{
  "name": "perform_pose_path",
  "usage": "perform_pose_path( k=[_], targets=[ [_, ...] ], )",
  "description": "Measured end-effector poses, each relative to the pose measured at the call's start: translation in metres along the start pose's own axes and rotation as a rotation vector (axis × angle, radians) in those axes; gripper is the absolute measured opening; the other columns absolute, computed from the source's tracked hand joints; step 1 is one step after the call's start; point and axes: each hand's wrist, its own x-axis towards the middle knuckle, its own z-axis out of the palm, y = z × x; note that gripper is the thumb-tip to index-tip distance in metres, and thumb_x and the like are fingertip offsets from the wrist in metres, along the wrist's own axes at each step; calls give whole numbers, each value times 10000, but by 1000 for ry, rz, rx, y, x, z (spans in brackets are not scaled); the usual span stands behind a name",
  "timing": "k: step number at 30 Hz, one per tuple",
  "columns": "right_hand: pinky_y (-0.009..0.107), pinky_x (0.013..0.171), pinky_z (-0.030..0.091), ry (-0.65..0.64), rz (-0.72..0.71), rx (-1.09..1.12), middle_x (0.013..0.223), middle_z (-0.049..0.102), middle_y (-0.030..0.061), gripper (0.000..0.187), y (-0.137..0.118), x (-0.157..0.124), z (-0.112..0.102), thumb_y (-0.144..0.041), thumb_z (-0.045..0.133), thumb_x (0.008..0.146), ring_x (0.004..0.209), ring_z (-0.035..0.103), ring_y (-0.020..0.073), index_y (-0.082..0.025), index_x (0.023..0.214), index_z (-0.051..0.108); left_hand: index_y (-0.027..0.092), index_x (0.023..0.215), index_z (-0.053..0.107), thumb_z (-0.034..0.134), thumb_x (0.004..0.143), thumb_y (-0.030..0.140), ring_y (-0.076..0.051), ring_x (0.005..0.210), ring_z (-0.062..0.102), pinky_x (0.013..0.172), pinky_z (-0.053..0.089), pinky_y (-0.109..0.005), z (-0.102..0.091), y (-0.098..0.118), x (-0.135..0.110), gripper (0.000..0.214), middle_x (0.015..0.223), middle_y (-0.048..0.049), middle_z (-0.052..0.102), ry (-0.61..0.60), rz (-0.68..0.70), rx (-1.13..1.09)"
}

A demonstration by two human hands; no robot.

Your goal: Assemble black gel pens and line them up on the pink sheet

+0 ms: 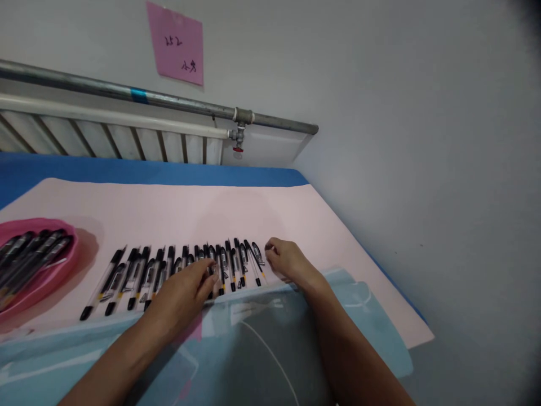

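Observation:
A row of several black-capped clear pens (139,270) lies side by side on a pale pink sheet (203,208). My left hand (183,293) rests over the middle of the row, fingers stretched onto the pens near its right part. My right hand (287,260) sits at the row's right end, fingers curled in next to the last pen (257,252); whether it grips anything is hidden.
A pink bowl (54,270) at the left edge holds several more black pens. A clear plastic bag (253,338) lies under my forearms at the near edge. A radiator (114,138) and a metal pipe (169,100) run along the wall, which carries a pink note (175,42).

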Motion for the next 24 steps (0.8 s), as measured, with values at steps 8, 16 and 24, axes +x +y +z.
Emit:
perform_pose_path(
  k=[8,16,24],
  targets=[
    [210,473,352,-174,116,203,599,611,18,326,-1,-19,1,-156,401,773,430,519,97,-149,1059,556,199,1160,494,346,836,359,-237,929,591,749,433,-336,1,-2,0,390,1048,-77,636,7,-12,2],
    [176,464,372,-291,126,433,673,641,9,458,-7,-23,-5,-135,393,755,467,542,80,-179,1208,445,181,1145,507,341,836,338,-247,902,594,730,430,-339,-2,4,0,384,1018,-93,643,-5,-7,25],
    [214,545,360,-13,26,154,616,600,2,268,4,-14,7,-140,406,747,540,508,106,-179,947,580,191,1157,511,347,827,346,-246,907,595,722,434,-333,0,0,0,400,1044,-92,639,26,-5,26]
  ],
)
